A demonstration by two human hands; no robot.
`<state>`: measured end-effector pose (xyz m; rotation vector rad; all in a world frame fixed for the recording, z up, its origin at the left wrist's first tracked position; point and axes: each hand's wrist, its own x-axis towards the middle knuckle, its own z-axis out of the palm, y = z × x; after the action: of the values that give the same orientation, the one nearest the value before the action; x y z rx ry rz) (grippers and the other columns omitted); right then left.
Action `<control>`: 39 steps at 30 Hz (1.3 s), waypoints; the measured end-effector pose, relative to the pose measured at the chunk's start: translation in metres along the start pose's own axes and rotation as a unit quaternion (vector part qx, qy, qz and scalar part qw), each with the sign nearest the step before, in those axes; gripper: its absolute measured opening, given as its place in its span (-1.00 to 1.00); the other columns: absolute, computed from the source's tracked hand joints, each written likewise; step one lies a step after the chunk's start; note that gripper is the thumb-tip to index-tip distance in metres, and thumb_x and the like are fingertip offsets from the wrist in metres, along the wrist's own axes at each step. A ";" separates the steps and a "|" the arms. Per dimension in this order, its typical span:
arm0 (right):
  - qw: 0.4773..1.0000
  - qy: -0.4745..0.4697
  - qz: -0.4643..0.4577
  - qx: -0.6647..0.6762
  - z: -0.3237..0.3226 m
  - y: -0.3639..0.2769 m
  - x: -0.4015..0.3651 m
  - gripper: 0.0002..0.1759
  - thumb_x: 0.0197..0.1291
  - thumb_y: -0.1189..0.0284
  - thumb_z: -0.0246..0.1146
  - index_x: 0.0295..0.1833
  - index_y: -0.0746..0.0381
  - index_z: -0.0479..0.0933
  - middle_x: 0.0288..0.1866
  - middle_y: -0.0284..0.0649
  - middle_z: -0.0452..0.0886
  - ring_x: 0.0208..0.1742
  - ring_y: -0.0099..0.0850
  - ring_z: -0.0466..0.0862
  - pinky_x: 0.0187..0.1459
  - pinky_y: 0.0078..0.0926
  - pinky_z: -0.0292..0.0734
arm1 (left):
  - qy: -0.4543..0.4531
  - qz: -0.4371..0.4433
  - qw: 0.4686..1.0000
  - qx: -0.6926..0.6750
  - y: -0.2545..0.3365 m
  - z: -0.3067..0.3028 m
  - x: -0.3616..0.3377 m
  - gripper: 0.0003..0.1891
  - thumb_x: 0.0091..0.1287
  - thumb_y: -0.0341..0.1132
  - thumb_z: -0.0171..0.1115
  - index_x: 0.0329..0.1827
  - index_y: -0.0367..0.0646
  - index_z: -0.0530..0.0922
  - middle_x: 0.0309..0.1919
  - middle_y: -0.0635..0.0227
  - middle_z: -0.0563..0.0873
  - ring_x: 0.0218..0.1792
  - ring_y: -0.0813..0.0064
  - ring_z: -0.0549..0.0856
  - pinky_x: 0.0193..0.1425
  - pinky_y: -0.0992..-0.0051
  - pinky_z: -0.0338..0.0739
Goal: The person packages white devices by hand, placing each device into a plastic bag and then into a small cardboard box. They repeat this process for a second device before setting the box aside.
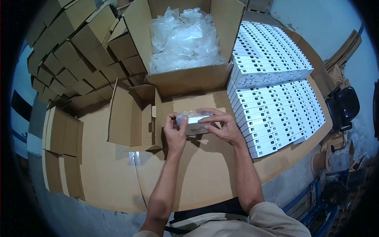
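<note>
White box: here it is, between both hands above the table (209, 166), the white box (196, 127) partly in clear plastic (191, 114).
Left hand: the left hand (175, 129) pinches its wrapped left end.
Right hand: the right hand (223, 126) bends fingers over the other end; can't tell if they pinch.
Open carton: just left, the open carton (119, 122) shows brown inner walls.
Big carton: behind, the big carton (189, 84) heaped with plastic bags (185, 41).
Right side: rows of stacked boxes (272, 108).

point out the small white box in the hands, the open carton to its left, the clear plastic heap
small white box (194, 128): head view, its near side
open carton (119, 118): head view, its left panel
clear plastic heap (187, 41): head view, the heap's middle
</note>
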<state>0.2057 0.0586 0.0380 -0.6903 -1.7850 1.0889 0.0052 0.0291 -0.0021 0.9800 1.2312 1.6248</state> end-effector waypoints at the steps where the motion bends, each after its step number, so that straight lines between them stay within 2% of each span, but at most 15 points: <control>1: 1.000 -0.005 0.019 -0.017 0.001 -0.001 -0.001 -0.68 0.25 0.62 0.42 0.12 0.24 0.78 0.16 -0.09 0.78 0.19 -0.32 0.73 0.18 -0.35 0.64 | -0.001 0.005 1.000 0.001 -0.002 -0.001 0.001 -0.75 0.47 -0.36 0.41 0.03 -0.22 0.51 -0.14 0.38 0.68 -0.13 0.65 0.62 -0.02 0.57 0.54; 5: 0.994 -0.012 0.100 -0.031 0.000 0.001 0.000 -0.65 0.24 0.60 0.45 0.15 0.24 0.77 0.09 -0.14 0.81 0.07 -0.40 0.78 0.06 -0.44 0.69 | -0.004 0.008 1.000 0.001 0.001 0.001 0.000 -0.75 0.48 -0.37 0.39 0.05 -0.23 0.50 -0.16 0.39 0.68 -0.17 0.65 0.63 -0.05 0.58 0.53; 8: 0.992 0.031 0.118 -0.015 0.004 -0.004 -0.001 -0.63 0.25 0.57 0.47 0.19 0.25 0.74 0.04 -0.16 0.83 -0.04 -0.46 0.79 -0.02 -0.48 0.70 | -0.007 0.020 1.000 0.004 0.000 0.001 0.000 -0.73 0.49 -0.38 0.38 0.09 -0.23 0.48 -0.15 0.38 0.68 -0.14 0.65 0.63 -0.04 0.59 0.53; 11: 0.993 0.023 0.110 -0.041 0.002 -0.003 0.000 -0.62 0.25 0.54 0.49 0.19 0.27 0.72 0.02 -0.16 0.83 -0.08 -0.49 0.79 -0.06 -0.50 0.70 | -0.004 0.018 1.000 0.010 -0.001 0.001 0.000 -0.70 0.48 -0.41 0.37 0.13 -0.24 0.45 -0.10 0.34 0.66 -0.09 0.63 0.63 0.00 0.57 0.54; 14: 0.992 0.026 0.116 -0.046 0.002 0.002 -0.001 -0.65 0.25 0.53 0.49 0.15 0.29 0.73 -0.01 -0.18 0.84 -0.09 -0.50 0.79 -0.08 -0.50 0.70 | -0.008 0.048 0.999 0.009 -0.002 0.001 -0.001 -0.68 0.49 -0.42 0.36 0.16 -0.25 0.43 -0.06 0.32 0.63 0.00 0.60 0.61 0.07 0.54 0.54; 17: 0.988 0.023 0.144 -0.045 0.001 -0.002 -0.001 -0.66 0.25 0.50 0.50 0.13 0.30 0.73 -0.03 -0.18 0.84 -0.11 -0.48 0.79 -0.10 -0.51 0.69 | 0.027 0.126 0.990 0.048 0.006 0.009 -0.007 -0.63 0.46 -0.42 0.38 0.20 -0.23 0.41 -0.07 0.29 0.64 0.05 0.43 0.62 0.20 0.42 0.52; 18: 0.989 0.025 0.139 -0.052 0.001 -0.002 -0.001 -0.66 0.25 0.50 0.50 0.13 0.30 0.73 -0.03 -0.17 0.84 -0.10 -0.47 0.79 -0.08 -0.50 0.69 | 0.050 0.214 0.967 0.130 0.012 0.011 -0.010 -0.63 0.43 -0.43 0.39 0.19 -0.22 0.43 -0.06 0.28 0.65 0.06 0.36 0.63 0.24 0.36 0.51; 20: 0.989 0.029 0.129 -0.065 0.001 -0.001 0.000 -0.67 0.25 0.49 0.50 0.12 0.30 0.73 -0.05 -0.17 0.84 -0.10 -0.45 0.79 -0.05 -0.47 0.69 | 0.094 0.379 0.875 0.287 0.023 0.013 -0.015 -0.64 0.37 -0.45 0.43 0.16 -0.20 0.48 -0.05 0.25 0.68 0.08 0.22 0.64 0.31 0.22 0.49; 22: 0.991 0.028 0.112 -0.070 0.000 0.001 0.000 -0.67 0.24 0.50 0.50 0.12 0.30 0.73 -0.05 -0.16 0.84 -0.07 -0.43 0.79 -0.01 -0.44 0.68 | 0.023 0.439 0.819 0.370 0.026 0.008 -0.021 -0.66 0.32 -0.47 0.45 0.12 -0.16 0.57 -0.01 0.28 0.72 0.13 0.16 0.64 0.40 0.12 0.44; 24: 0.991 0.027 0.109 -0.067 -0.001 0.002 -0.001 -0.68 0.24 0.51 0.49 0.11 0.31 0.73 -0.04 -0.17 0.83 -0.02 -0.43 0.77 0.05 -0.42 0.65 | -0.030 0.452 0.784 0.424 0.026 0.007 -0.023 -0.69 0.30 -0.48 0.46 0.08 -0.13 0.65 0.03 0.33 0.76 0.17 0.16 0.65 0.49 0.04 0.38; 29: 0.991 0.025 0.112 -0.069 -0.002 -0.001 -0.001 -0.69 0.25 0.52 0.48 0.10 0.31 0.73 -0.02 -0.21 0.83 0.03 -0.45 0.75 0.12 -0.42 0.62 | -0.057 0.403 0.807 0.429 0.023 0.009 -0.020 -0.70 0.30 -0.49 0.45 0.09 -0.10 0.72 0.06 0.43 0.81 0.16 0.28 0.71 0.62 -0.03 0.26; 32: 0.992 0.026 0.108 -0.067 -0.002 0.003 -0.001 -0.69 0.23 0.52 0.48 0.09 0.31 0.73 -0.01 -0.15 0.82 0.00 -0.38 0.78 0.04 -0.41 0.66 | -0.050 0.368 0.838 0.400 0.028 0.008 -0.017 -0.71 0.29 -0.49 0.45 0.07 -0.13 0.70 0.02 0.38 0.81 0.12 0.25 0.74 0.61 -0.08 0.27; 35: 0.990 0.019 0.127 -0.063 -0.003 0.003 -0.001 -0.67 0.22 0.53 0.48 0.11 0.29 0.72 0.04 -0.16 0.81 0.07 -0.36 0.77 0.10 -0.40 0.65 | -0.056 0.317 0.882 0.343 0.026 0.003 -0.014 -0.73 0.33 -0.50 0.44 0.08 -0.15 0.67 -0.03 0.30 0.81 0.13 0.30 0.73 0.55 0.08 0.37; 38: 0.995 0.051 0.017 -0.090 0.000 0.004 0.001 -0.63 0.19 0.55 0.49 0.14 0.27 0.72 0.08 -0.17 0.80 0.14 -0.34 0.75 0.17 -0.37 0.64 | -0.088 0.107 0.970 0.199 0.033 0.004 -0.018 -0.70 0.39 -0.49 0.42 0.15 -0.20 0.60 -0.03 0.25 0.77 0.12 0.40 0.71 0.42 0.31 0.47; 39: 0.995 0.050 0.022 -0.081 0.000 0.003 0.001 -0.61 0.17 0.56 0.50 0.15 0.26 0.71 0.09 -0.18 0.79 0.17 -0.33 0.74 0.19 -0.36 0.64 | -0.092 0.108 0.973 0.185 0.028 0.002 -0.016 -0.70 0.41 -0.47 0.42 0.16 -0.21 0.59 -0.02 0.26 0.76 0.12 0.39 0.71 0.37 0.35 0.51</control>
<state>0.2053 0.0613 0.0355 -0.8699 -1.7934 0.9281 0.0078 0.0106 0.0247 1.5082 1.3616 1.4498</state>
